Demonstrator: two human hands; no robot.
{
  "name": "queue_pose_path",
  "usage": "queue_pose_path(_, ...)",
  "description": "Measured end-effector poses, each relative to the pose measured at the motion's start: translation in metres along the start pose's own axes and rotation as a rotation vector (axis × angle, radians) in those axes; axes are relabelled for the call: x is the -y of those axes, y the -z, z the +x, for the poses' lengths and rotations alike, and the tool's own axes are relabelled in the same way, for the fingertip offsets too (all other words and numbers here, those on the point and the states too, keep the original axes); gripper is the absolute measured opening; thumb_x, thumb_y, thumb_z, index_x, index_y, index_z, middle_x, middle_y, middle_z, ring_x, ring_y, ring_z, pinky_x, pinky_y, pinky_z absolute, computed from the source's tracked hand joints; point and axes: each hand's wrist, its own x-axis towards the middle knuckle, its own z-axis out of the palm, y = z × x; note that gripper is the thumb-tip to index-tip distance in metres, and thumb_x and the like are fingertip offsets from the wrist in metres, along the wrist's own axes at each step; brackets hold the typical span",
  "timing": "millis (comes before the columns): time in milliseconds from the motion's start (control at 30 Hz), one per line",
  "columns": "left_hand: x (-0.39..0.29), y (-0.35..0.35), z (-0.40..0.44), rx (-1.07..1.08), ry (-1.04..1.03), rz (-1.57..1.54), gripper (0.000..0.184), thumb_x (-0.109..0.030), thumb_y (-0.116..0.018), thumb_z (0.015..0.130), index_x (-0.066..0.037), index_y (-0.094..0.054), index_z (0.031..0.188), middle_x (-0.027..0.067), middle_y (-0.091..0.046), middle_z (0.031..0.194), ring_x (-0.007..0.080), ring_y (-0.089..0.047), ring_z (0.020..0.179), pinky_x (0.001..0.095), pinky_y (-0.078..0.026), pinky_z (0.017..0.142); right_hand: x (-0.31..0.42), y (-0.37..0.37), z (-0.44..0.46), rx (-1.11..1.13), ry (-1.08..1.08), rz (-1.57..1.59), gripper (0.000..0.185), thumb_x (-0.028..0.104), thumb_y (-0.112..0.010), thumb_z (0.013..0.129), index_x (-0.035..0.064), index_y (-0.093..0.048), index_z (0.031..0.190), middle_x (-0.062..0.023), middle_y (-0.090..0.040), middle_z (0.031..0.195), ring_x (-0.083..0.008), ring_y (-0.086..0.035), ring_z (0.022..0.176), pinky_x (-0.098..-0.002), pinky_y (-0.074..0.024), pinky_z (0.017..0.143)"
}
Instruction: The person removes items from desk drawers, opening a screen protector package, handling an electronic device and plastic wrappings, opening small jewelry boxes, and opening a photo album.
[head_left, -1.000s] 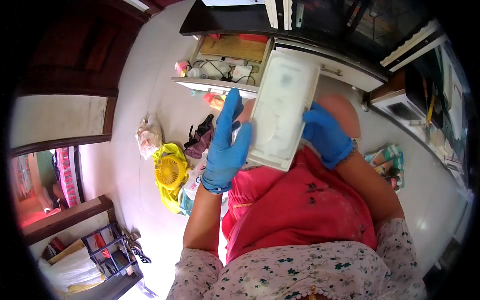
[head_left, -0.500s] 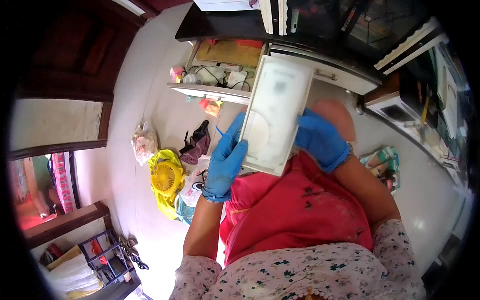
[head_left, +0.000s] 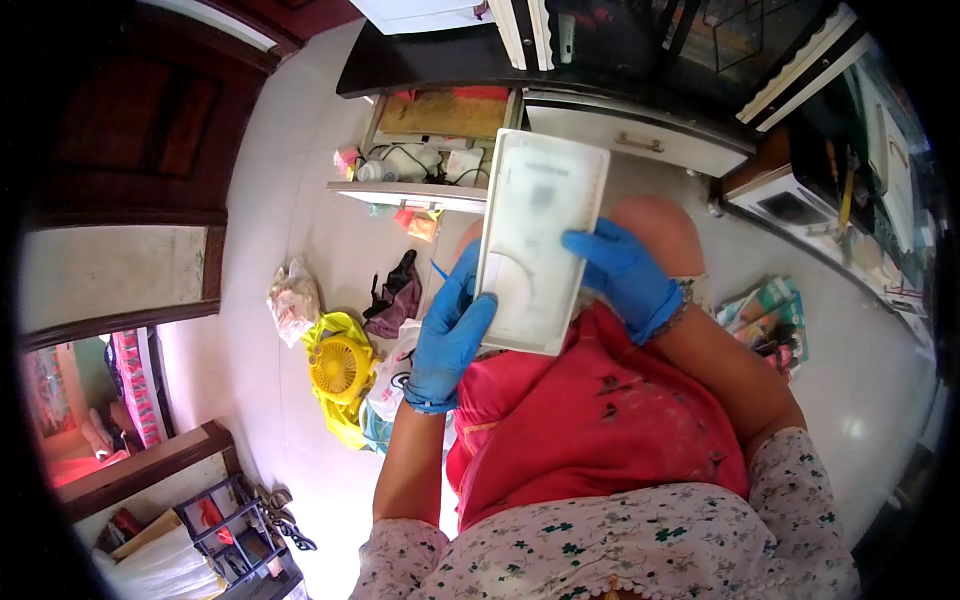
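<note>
A shallow white rectangular box (head_left: 543,230) with a pale round-edged shape inside is held upright above the red cloth on the lap. My left hand (head_left: 452,335), in a blue glove, grips its lower left side with the thumb over the edge. Gloved in blue too, my right hand (head_left: 625,275) holds the box's right side, its fingertips over the rim. Behind the box, an open drawer (head_left: 400,190) contains cables, a white roll-like item and other white objects.
On the floor at the left lie a yellow fan (head_left: 340,366), a plastic bag (head_left: 294,302) and a dark garment (head_left: 396,300). A colourful packet (head_left: 768,320) lies at the right. A closed drawer (head_left: 640,135) is ahead, and a rack (head_left: 235,530) stands lower left.
My left hand, open beside the box at first, has closed on its left edge. The box has shifted slightly left and down, and my right fingers have come over its right rim.
</note>
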Motion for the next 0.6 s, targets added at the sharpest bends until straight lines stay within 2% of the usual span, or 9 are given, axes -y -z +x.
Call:
queue_pose_path(67, -0.002, -0.004, 0.003, -0.031, 0.04, -0.018, 0.053, 0.001, -0.048, 0.087, 0.001, -0.029, 0.137, 0.0065, -0.043, 0.131, 0.0099, -0.042, 0.115, 0.0235, -0.033, 0.096, -0.006, 0.002, 0.002, 0.004, 0.066, -0.04, 0.039, 0.025, -0.056, 0.086, 0.0036, -0.052, 0.119, -0.0072, -0.061, 0.107, -0.0156, -0.059, 0.094, -0.029, -0.0477, 0.08)
queue_pose_path(200, -0.01, -0.015, 0.011, -0.049, 0.078, -0.002, 0.051, 0.0, -0.048, 0.088, 0.001, -0.032, 0.136, 0.0061, -0.044, 0.129, 0.0099, -0.043, 0.113, 0.0232, -0.034, 0.095, -0.003, 0.001, 0.001, 0.008, 0.039, -0.063, 0.04, 0.025, -0.056, 0.086, 0.0035, -0.052, 0.12, -0.0071, -0.061, 0.107, -0.0157, -0.059, 0.093, -0.029, -0.0478, 0.08)
queue_pose_path(367, -0.002, -0.017, 0.021, -0.042, -0.033, 0.005, 0.047, -0.004, -0.05, 0.088, 0.0, -0.038, 0.133, 0.0052, -0.05, 0.121, 0.01, -0.047, 0.108, 0.0226, -0.038, 0.091, 0.0, 0.001, 0.0, 0.05, 0.019, -0.027, 0.039, 0.02, -0.058, 0.085, 0.0029, -0.052, 0.12, -0.007, -0.06, 0.108, -0.0155, -0.059, 0.094, -0.0295, -0.0479, 0.081)
queue_pose_path(400, 0.001, -0.017, 0.022, -0.043, -0.032, 0.005, 0.047, -0.004, -0.05, 0.088, 0.0, -0.038, 0.133, 0.0052, -0.05, 0.121, 0.01, -0.047, 0.108, 0.0226, -0.038, 0.091, 0.0, 0.001, 0.0, 0.05, 0.018, -0.027, 0.039, 0.02, -0.058, 0.085, 0.0029, -0.052, 0.12, -0.007, -0.06, 0.108, -0.0155, -0.059, 0.094, -0.0295, -0.0479, 0.081)
queue_pose_path(467, 0.005, -0.02, 0.022, -0.117, -0.022, -0.065, 0.037, -0.008, -0.054, 0.088, -0.001, -0.048, 0.124, 0.0023, -0.058, 0.109, 0.007, -0.052, 0.093, 0.0202, -0.042, 0.081, 0.002, 0.002, 0.0, 0.087, 0.021, -0.037, 0.041, 0.016, -0.06, 0.084, 0.0022, -0.05, 0.121, -0.007, -0.059, 0.109, -0.0158, -0.058, 0.096, -0.0301, -0.0473, 0.083)
queue_pose_path(600, 0.002, -0.023, 0.019, -0.137, 0.018, -0.101, 0.033, -0.007, -0.054, 0.088, 0.0, -0.05, 0.121, 0.002, -0.058, 0.107, 0.0065, -0.052, 0.091, 0.0201, -0.042, 0.08, -0.001, 0.002, 0.0, 0.128, 0.052, -0.069, 0.043, 0.013, -0.061, 0.082, 0.0017, -0.049, 0.122, -0.0073, -0.059, 0.11, -0.0162, -0.057, 0.099, -0.0305, -0.0463, 0.086)
